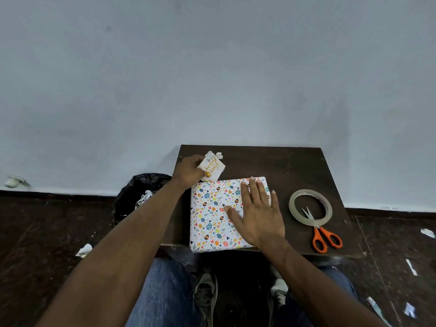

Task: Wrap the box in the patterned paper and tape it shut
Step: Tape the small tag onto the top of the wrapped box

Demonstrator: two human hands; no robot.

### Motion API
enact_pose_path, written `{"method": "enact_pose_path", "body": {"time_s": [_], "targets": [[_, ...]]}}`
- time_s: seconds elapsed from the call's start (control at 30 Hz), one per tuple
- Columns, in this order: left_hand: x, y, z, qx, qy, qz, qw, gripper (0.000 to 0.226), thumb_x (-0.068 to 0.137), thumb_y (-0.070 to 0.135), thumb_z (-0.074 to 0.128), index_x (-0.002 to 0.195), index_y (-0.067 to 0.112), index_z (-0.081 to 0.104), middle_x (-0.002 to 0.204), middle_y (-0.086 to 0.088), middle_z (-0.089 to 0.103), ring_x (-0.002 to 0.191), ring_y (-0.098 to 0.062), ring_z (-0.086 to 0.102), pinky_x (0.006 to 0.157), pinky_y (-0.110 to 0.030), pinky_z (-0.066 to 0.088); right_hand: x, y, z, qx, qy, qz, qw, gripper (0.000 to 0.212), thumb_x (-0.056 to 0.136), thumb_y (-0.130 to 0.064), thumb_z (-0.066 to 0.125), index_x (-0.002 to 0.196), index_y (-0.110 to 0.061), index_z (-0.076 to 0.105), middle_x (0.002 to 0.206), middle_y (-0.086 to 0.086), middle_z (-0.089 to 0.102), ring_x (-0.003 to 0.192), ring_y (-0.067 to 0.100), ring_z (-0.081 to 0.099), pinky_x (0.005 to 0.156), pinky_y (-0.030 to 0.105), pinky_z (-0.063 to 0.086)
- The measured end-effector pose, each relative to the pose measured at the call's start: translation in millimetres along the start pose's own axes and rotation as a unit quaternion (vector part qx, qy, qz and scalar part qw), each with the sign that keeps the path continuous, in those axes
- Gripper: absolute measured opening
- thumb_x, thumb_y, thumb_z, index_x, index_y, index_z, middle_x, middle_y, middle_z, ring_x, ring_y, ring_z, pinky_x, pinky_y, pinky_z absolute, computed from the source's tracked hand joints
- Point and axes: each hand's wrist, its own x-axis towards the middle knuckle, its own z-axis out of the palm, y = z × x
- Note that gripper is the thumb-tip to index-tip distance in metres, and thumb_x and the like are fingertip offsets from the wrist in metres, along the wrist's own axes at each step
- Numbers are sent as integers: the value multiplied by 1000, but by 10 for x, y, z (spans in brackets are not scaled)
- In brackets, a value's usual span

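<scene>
paper already covers the box (217, 215) on every face i can see, so the wrapping looks close to finished. it lies flat on the dark surface (295, 166), at the near edge and left of centre, its front lip just over that edge. the right hand (256, 212) rests on top with fingers straight and spread, pressing it down. the left hand (188, 172) pinches a small white gift tag (212, 168) with gold lettering, just beyond the box's far left corner.

risk from here: if the right hand lifts or slides, the overhanging box could tip toward the knees, and any untaped flap underneath (i can't see one) could spring open. the tag could also go on crooked, with only one hand to place it.

the box's long axis runs away from the person toward the wall, turned slightly, its far end leaning right. tape roll (310, 207) and orange scissors (323, 234) sit well to the right, untouched.
</scene>
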Motion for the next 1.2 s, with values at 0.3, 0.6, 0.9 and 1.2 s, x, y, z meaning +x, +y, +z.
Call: {"method": "enact_pose_path", "body": {"time_s": [0.3,0.6,0.9,1.2], "targets": [[202,-73,-67,57,-68,-65,994,69,61,24,58,129,36,54,131,1,62,116,-24,57,103,-48,45,7,3,10,4,0,2,1000,94,82,-73,-12,158,-20,-4,165,3,-16,151,20,-17,121,51,-2],[148,-78,-105,2,-16,-29,999,56,82,-1,63,132,20,50,125,-4,59,104,-19,58,76,-27,53,6,6,6,5,-3,4,1000,89,86,-73,-5,158,-20,-3,165,3,-15,151,20,-15,121,51,2],[99,45,-268,1,71,50,996,26,85,2,60,104,19,57,105,-3,65,99,-24,65,83,-44,56,9,3,8,5,-1,6,1000,93,82,-73,-11,158,-21,-3,165,2,-14,152,20,-14,121,51,4],[79,89,-128,-136,106,32,984,21,88,-2,61,100,14,65,103,-8,70,100,-26,68,85,-46,57,9,18,11,14,4,3,1000,86,90,-72,4,159,-20,0,165,2,-13,152,20,-13,120,52,5]]}}
